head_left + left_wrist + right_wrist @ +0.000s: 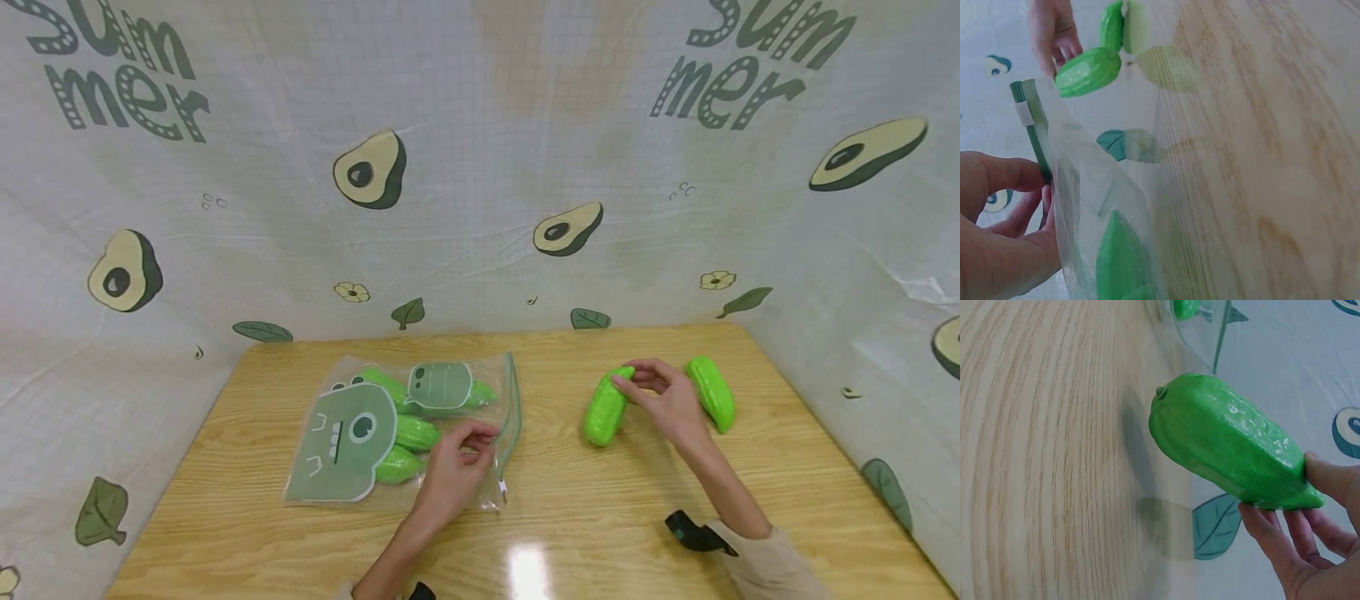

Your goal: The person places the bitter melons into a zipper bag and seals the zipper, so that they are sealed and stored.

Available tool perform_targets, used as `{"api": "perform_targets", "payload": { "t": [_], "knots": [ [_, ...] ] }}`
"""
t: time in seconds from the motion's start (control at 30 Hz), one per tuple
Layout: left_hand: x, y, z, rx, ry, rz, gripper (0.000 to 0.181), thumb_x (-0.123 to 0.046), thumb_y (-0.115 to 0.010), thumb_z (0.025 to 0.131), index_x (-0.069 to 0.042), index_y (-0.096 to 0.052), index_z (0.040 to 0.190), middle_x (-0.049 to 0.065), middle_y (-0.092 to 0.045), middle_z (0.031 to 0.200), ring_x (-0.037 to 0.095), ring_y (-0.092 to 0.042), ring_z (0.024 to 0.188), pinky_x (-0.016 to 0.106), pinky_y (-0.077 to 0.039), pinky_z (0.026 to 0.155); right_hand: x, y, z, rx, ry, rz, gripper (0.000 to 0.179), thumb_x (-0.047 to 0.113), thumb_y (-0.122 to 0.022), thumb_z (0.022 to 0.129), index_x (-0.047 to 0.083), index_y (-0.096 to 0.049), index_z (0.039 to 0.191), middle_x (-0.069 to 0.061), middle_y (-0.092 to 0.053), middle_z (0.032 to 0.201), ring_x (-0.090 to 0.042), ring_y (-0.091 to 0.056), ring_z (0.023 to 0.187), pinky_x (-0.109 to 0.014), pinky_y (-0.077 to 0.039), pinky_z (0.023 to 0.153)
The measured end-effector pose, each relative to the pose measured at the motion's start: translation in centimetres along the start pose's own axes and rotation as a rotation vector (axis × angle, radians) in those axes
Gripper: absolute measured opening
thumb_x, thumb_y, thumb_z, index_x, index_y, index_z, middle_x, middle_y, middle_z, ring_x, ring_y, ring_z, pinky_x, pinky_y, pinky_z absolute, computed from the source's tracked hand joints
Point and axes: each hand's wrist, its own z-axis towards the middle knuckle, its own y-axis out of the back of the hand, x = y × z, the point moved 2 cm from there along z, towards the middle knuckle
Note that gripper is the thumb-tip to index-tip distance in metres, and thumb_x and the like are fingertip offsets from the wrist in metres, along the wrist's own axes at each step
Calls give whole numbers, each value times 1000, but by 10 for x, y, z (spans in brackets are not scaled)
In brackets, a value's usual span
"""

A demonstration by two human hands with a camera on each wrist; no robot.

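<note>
A clear slider zip bag printed with a green monster lies on the left of the table. Inside it are several glossy green toy vegetables, ridged and tapering. My left hand pinches the bag's green zip edge between thumb and fingers; the white slider sits farther along that edge. My right hand holds another green toy vegetable by its pointed end, tilted, above the table to the right of the bag. Beyond that hand a further green toy vegetable lies on the table.
The wooden table runs back to a white cloth printed with avocados and leaves, which also hangs at both sides. A black strap is at the right wrist.
</note>
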Motion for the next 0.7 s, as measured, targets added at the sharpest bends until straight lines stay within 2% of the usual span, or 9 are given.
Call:
{"api": "perform_targets", "payload": {
  "t": [0.33,0.7],
  "knots": [
    [1,-1,0,-2,8,-7,16,5,-68,92,0,-72,107,10,-72,102,23,-66,93,29,-59,79,6,-16,5,14,-70,77,51,34,-76,95,-1,-62,130,-16,-66,115,3,-62,93,-14,-53,76],
    [2,-1,1,-7,8,-6,16,4,-69,92,0,-72,107,10,-71,101,22,-66,92,27,-59,78,12,-35,9,15,-85,206,50,29,-77,94,-2,-61,130,-14,-64,112,-10,-65,98,-16,-56,77]
  ]
}}
